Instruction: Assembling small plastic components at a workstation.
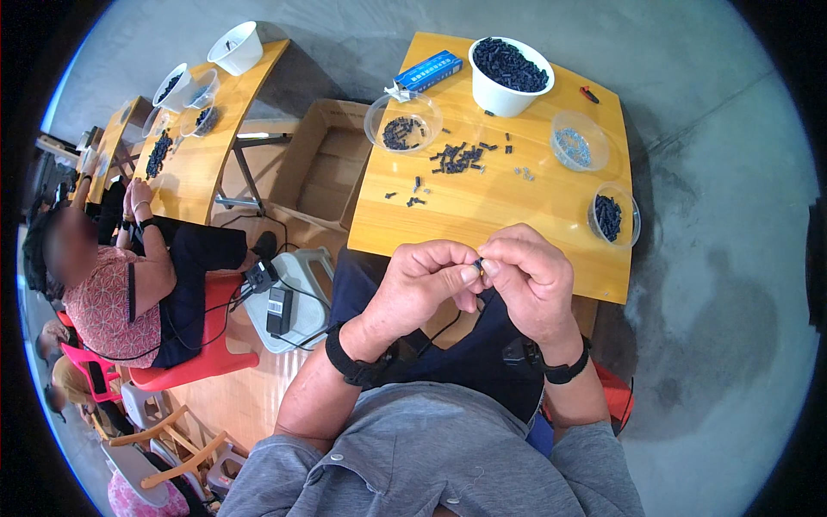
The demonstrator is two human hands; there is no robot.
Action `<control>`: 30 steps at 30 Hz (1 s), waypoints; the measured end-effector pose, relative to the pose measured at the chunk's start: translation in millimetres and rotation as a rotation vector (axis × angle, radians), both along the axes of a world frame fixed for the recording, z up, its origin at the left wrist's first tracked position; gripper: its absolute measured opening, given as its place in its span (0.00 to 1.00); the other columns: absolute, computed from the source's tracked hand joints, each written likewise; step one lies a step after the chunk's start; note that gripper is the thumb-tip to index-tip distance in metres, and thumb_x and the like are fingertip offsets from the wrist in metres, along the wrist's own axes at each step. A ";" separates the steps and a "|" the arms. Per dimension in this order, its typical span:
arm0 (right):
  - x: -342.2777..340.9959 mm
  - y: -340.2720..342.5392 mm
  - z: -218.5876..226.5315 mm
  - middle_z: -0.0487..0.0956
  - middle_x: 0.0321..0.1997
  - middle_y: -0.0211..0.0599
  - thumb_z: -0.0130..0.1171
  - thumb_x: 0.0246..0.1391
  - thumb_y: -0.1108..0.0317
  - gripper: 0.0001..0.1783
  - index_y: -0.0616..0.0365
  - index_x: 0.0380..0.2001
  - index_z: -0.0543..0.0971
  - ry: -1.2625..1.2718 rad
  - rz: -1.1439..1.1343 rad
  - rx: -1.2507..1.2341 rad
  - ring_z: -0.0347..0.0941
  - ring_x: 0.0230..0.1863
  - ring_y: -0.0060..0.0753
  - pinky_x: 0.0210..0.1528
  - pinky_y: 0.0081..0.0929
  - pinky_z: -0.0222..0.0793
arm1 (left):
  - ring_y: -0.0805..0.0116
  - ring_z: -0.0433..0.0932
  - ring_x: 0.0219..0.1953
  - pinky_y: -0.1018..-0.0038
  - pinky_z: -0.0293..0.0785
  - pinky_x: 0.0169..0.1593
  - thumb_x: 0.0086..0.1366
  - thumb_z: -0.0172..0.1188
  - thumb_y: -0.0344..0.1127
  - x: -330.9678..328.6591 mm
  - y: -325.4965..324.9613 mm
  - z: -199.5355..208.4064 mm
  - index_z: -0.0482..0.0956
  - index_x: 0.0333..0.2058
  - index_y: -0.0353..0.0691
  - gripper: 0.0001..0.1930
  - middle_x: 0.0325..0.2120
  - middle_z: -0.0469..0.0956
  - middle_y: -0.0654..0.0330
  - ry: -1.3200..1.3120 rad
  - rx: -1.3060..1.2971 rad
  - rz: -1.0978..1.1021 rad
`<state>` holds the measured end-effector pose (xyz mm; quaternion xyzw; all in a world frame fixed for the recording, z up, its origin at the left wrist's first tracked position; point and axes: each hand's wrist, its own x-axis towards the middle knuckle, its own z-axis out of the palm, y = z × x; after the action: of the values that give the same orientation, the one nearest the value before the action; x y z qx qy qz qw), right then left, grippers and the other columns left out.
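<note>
My left hand (428, 280) and my right hand (536, 271) meet just off the near edge of the wooden table (500, 220). Thumbs and fingertips of both pinch a small black plastic part (479, 265), mostly covered by the fingers. Beyond them on the tabletop lies a loose pile of similar black parts (457, 158), with a few strays nearer me. Some tiny silvery pieces (525, 173) are scattered to the right of that pile.
A white bucket (506, 102) full of black parts stands at the back. Clear bowls hold dark parts (401, 133), silvery pieces (572, 147) and black parts (608, 217). A blue box (429, 71) and red-handled tool (589, 95) lie behind. A person sits left, beside a cardboard box (320, 164).
</note>
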<state>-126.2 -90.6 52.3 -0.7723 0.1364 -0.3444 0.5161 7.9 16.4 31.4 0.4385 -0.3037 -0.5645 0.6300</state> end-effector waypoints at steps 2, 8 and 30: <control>0.4 -1.7 -0.8 0.76 0.28 0.39 0.57 0.51 0.79 0.04 0.64 0.31 0.78 0.002 0.005 -0.008 0.74 0.28 0.30 0.29 0.23 0.69 | 0.75 0.76 0.25 0.80 0.74 0.31 0.64 0.53 0.27 0.4 -0.9 -1.0 0.77 0.36 0.31 0.06 0.27 0.78 0.60 0.050 0.002 -0.008; 4.8 -4.5 -4.5 0.75 0.29 0.38 0.56 0.51 0.79 0.04 0.64 0.31 0.78 -0.002 0.024 -0.033 0.73 0.28 0.30 0.29 0.24 0.69 | 0.76 0.76 0.25 0.81 0.74 0.31 0.64 0.53 0.27 1.9 -4.2 -5.2 0.77 0.36 0.32 0.06 0.27 0.78 0.60 0.058 0.029 0.009; -11.2 -16.0 -13.0 0.73 0.20 0.34 0.45 0.62 0.49 0.25 0.64 0.29 0.74 0.077 0.034 0.658 0.67 0.18 0.18 0.21 0.16 0.65 | 0.72 0.75 0.41 0.77 0.71 0.46 0.62 0.55 0.25 -5.8 -18.0 -1.6 0.77 0.35 0.33 0.04 0.37 0.76 0.60 -0.094 -0.021 0.059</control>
<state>-137.4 -106.6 39.3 -0.5787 0.2470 -0.2437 0.7381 2.1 -1.6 29.8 0.4665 -0.3259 -0.5213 0.6359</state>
